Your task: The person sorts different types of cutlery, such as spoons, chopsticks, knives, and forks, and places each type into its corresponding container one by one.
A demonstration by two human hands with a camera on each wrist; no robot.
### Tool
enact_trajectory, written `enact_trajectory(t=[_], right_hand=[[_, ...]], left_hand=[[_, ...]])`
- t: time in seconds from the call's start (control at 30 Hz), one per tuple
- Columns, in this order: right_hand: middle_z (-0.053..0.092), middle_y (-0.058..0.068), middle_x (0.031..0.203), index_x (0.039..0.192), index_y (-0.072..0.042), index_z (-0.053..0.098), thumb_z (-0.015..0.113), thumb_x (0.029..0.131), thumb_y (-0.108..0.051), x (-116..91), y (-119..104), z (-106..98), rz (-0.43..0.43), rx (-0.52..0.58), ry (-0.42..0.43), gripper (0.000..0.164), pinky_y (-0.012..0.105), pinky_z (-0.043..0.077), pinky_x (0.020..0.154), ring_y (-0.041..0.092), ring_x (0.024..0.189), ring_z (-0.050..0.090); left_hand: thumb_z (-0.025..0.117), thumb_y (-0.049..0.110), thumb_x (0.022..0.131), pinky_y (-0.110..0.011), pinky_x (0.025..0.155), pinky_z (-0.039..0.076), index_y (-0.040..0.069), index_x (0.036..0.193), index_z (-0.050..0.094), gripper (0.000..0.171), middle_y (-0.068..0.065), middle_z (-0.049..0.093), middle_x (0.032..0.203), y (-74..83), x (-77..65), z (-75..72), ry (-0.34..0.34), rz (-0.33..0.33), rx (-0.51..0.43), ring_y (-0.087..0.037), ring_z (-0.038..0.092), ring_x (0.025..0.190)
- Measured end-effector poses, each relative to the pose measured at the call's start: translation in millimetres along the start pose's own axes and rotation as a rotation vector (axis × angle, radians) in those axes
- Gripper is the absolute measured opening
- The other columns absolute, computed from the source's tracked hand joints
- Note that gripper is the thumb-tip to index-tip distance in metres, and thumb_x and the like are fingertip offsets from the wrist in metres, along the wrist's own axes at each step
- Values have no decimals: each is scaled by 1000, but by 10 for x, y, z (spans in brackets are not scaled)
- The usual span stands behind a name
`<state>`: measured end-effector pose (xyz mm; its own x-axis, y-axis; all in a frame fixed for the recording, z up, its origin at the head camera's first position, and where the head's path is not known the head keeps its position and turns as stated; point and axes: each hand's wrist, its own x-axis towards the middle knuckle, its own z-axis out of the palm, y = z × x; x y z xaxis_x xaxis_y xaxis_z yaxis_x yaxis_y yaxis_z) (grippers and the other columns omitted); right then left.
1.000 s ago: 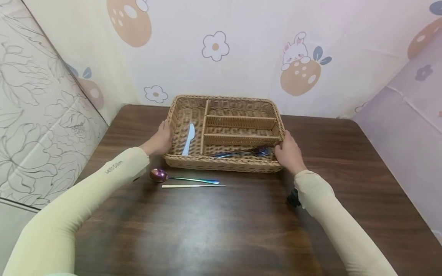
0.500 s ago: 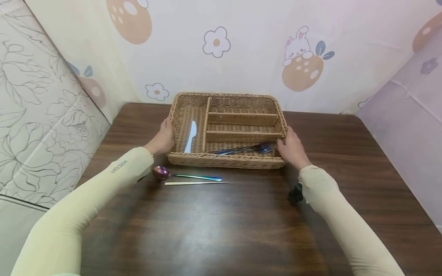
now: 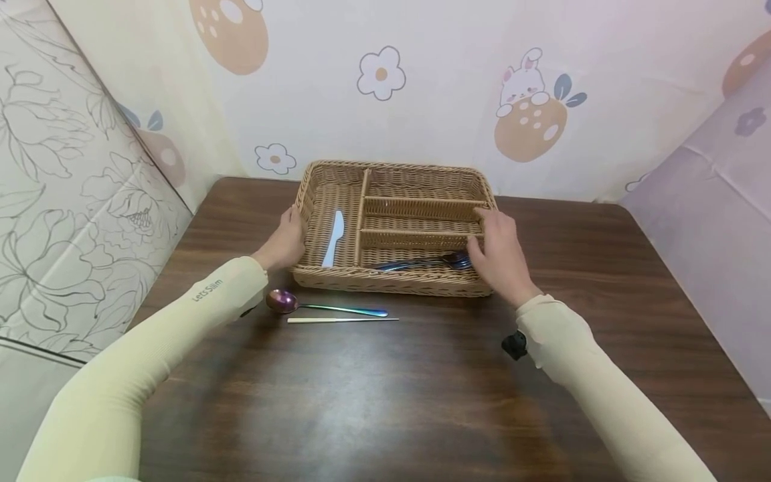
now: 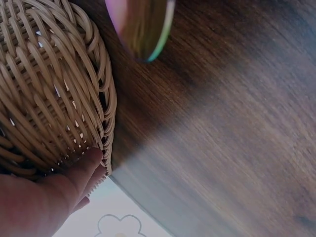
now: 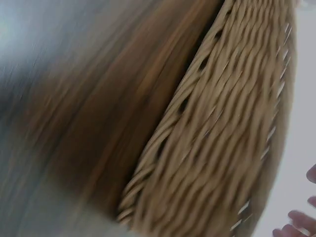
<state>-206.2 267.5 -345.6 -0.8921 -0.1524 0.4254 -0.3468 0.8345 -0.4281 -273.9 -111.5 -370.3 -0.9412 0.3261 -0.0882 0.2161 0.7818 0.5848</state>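
A divided wicker basket (image 3: 394, 282) stands at the back of the table. My left hand (image 3: 283, 242) rests against the outside of its left wall; the left wrist view shows the thumb (image 4: 84, 170) on the weave. Over the right end hovers my right hand (image 3: 502, 258), fingers loosely spread, holding nothing; its fingertips (image 5: 300, 220) show above the rim in the right wrist view. A pale blue knife (image 3: 334, 238) lies in the left compartment. Dark metallic cutlery with a fork head (image 3: 460, 260) lies in the front right compartment, partly hidden by that hand.
Before the basket, an iridescent spoon (image 3: 281, 301) and a thin white-handled chopstick-like stick (image 3: 337, 320) lie on the dark wooden table (image 3: 373, 402). A patterned wall covering (image 3: 446, 87) rises right behind the basket. The middle and rear right compartments show bare weave.
My right hand has left the basket's right wall and moved up and leftward over its edge. The left hand stays in place. The view shifted slightly; the basket looks unmoved lately.
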Motion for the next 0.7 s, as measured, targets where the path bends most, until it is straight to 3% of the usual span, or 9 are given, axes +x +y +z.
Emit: enact_trajectory(t=[0.17, 0.27, 0.43, 0.7], right_hand=[[58, 18, 108, 116, 4, 59, 59, 85, 2, -84, -311, 34, -298, 19, 94, 30, 44, 42, 83, 33, 100, 49], [61, 14, 101, 109, 3, 62, 61, 83, 4, -151, -494, 68, -406, 78, 68, 25, 41, 46, 80, 28, 93, 53], [62, 7, 95, 101, -1, 65, 66, 82, 1, -288, -746, 223, -478, 118, -75, 19, 34, 50, 78, 21, 91, 55], [61, 4, 95, 98, -4, 69, 68, 85, -3, -444, -979, 562, -491, 58, -328, 14, 30, 51, 78, 17, 90, 56]], left_hand=[[37, -11, 85, -50, 113, 13, -12, 142, -18, 79, -39, -6, 147, 5, -6, -2, 5, -2, -19, -50, 11, 137], [37, -11, 85, -50, 113, 13, -11, 143, -18, 79, -38, -6, 148, 13, -7, -8, 6, -8, -26, -49, 11, 137], [37, -11, 85, -49, 113, 13, -11, 143, -17, 79, -38, -5, 148, 17, -6, -17, 8, -9, -27, -48, 12, 137], [36, -9, 87, -49, 113, 13, -10, 143, -18, 78, -36, -8, 149, 9, -5, -12, -8, -25, -38, -48, 11, 138]])
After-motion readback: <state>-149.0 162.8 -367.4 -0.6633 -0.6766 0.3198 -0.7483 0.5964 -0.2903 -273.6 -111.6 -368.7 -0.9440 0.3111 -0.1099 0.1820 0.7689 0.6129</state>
